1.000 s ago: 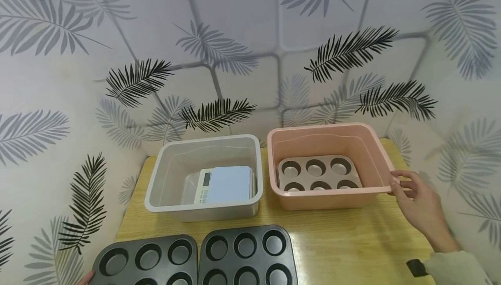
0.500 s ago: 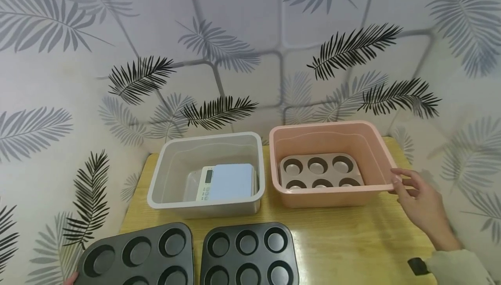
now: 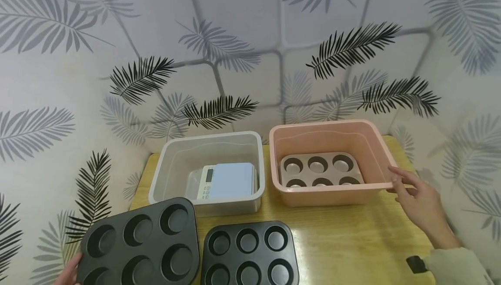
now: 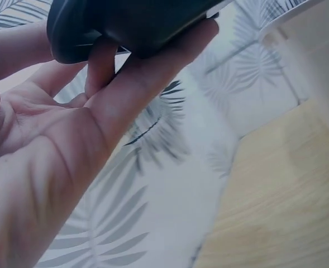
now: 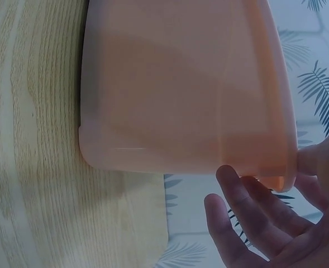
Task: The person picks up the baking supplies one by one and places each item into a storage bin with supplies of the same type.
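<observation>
My left hand (image 3: 69, 271) grips the left edge of a dark muffin pan (image 3: 156, 243), which is raised off the table and tilted, its cups facing me. In the left wrist view my fingers (image 4: 153, 78) support the pan from below. A second dark muffin pan (image 3: 233, 257) lies flat on the table to its right. With the right hand (image 3: 420, 206) I pinch the rim of a pink plastic bin (image 3: 325, 198) at its front right corner; the right wrist view has fingertips (image 5: 228, 176) against its outer wall. Inside that bin sits a lighter, beige-brown muffin pan (image 3: 306, 176).
Left of the pink bin stands a light grey bin (image 3: 231, 209) holding a kitchen scale (image 3: 232, 180) with a pale blue top. Both bins are at the back of the wooden table (image 3: 344, 237), close to a leaf-patterned wall covering (image 3: 274, 76).
The left hand has lifted its muffin pan off the table, tilting it and raising it until it overlaps the grey bin's front corner. My right hand has stayed on the pink bin's rim.
</observation>
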The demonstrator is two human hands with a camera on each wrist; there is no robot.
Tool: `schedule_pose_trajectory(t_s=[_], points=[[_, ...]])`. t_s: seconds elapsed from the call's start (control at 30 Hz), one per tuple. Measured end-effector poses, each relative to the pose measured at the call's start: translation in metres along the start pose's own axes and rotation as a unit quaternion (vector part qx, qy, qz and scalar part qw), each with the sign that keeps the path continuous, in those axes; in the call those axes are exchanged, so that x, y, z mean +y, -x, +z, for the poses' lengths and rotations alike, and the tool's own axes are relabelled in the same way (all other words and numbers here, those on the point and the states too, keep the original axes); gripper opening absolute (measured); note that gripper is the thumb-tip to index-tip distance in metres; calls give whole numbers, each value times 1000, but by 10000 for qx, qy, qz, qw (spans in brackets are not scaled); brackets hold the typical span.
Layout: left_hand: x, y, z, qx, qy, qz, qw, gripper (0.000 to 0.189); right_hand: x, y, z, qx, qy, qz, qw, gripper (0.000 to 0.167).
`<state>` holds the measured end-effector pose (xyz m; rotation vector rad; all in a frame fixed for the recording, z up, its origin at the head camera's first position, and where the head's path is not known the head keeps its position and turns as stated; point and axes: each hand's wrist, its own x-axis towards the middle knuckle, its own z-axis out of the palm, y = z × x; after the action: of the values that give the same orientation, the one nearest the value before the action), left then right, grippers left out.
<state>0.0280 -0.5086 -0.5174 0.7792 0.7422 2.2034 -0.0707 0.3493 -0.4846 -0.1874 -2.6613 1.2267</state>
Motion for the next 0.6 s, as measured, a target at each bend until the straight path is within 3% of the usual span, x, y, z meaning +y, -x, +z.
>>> schedule_pose_trajectory(t_s=[0.07, 0.13, 0.23, 0.27, 0.3, 0.33, 0.4, 0.47, 0.53, 0.6], points=[[-6, -9, 5, 183, -809, 292, 9961, 82, 0, 1, 1, 38, -83, -9, 10000, 47], [-14, -9, -2, 309, -1493, 690, 9859, 89, 0, 1, 1, 71, -139, -9, 9999, 47], [-23, -10, -12, 719, -2619, 1098, 9561, 93, 0, 1, 1, 100, -193, 15, 9998, 48], [-25, -12, -13, 834, -2984, 1213, 9430, 93, 0, 1, 0, 99, -214, 26, 9997, 48], [-27, -16, -13, 958, -3479, 1329, 9231, 92, 1, 1, 0, 94, -240, 49, 9997, 49], [-28, -20, -11, 1066, -3646, 1366, 9149, 91, 1, 1, 0, 91, -277, 65, 9996, 49], [-32, -32, -4, 1315, -3527, 1488, 9144, 87, 3, 2, -1, 79, -365, 102, 9993, 50], [-38, -48, 5, 1471, -2845, 1697, 9320, 80, 5, 2, -1, 71, -479, 137, 9987, 50], [-45, -66, 14, 1499, -1797, 2059, 9502, 74, 7, 2, -1, 67, -600, 158, 9980, 50], [-51, -84, 22, 1574, -1249, 2390, 9500, 70, 9, 1, 0, 55, -730, 169, 9972, 50]])
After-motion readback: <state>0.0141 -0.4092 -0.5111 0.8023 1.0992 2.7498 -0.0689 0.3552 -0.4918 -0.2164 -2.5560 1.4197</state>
